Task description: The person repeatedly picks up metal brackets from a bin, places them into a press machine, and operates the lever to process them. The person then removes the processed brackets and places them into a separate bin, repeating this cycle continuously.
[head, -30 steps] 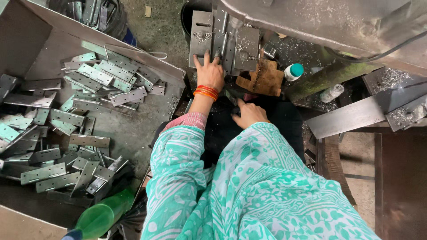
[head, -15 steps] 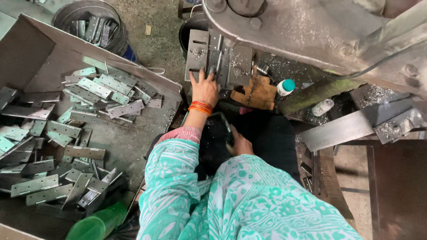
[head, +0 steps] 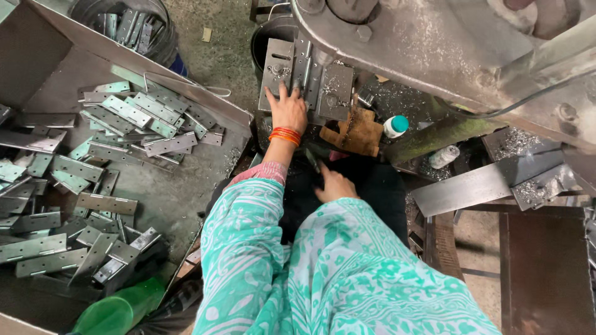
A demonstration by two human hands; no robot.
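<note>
Grimy workshop floor surrounds the grey steel press die plate (head: 308, 77), strewn with metal swarf. On that plate, the left hand (head: 288, 108) lies flat, fingers spread wide over a flat grey metal hinge blank (head: 297, 80). Below the plate, the right hand (head: 334, 183) curls around a dark object I cannot identify. The blank looks stiff, light, sharp-edged; best pinched by its long edges. Left of the plate, a sheet-metal tray (head: 180, 205) holds hinges.

Dull grey metal hinges (head: 127, 111), rough steel die plate (head: 277, 74), glossy green plastic bottle (head: 118, 310), patterned cloth sleeve (head: 248, 236).
</note>
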